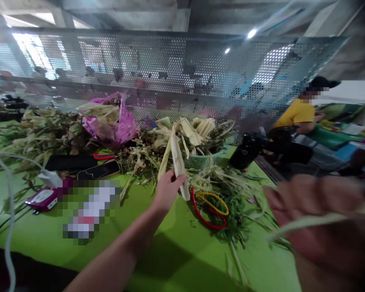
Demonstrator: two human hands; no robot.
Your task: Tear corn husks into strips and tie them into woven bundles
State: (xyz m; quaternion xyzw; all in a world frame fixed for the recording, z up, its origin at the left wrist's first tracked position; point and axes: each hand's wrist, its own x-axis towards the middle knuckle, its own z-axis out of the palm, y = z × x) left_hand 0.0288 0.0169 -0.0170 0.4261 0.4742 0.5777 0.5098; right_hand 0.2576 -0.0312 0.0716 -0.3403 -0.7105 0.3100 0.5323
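My left hand (168, 187) reaches over the green table, thumb and fingers closed on a long, pale dry corn husk (178, 162) that stands roughly upright. Behind it, more dry husks (197, 129) are heaped in a green basket (205, 160). Close to the camera at the right, my right hand (325, 219) is blurred, its fingers curled round a pale green husk strip (310, 223). Between the hands lie red and yellow loops (211, 213), like scissor handles, on shredded green strips (237, 221).
At the left are a pink plastic bag of husks (114, 123), a phone (99, 169), a purple power strip (44, 199) and a white cable (8, 227). Black equipment (249, 150) stands right of the basket. Behind is a perforated metal screen (170, 69); a person in yellow (296, 113) sits beyond.
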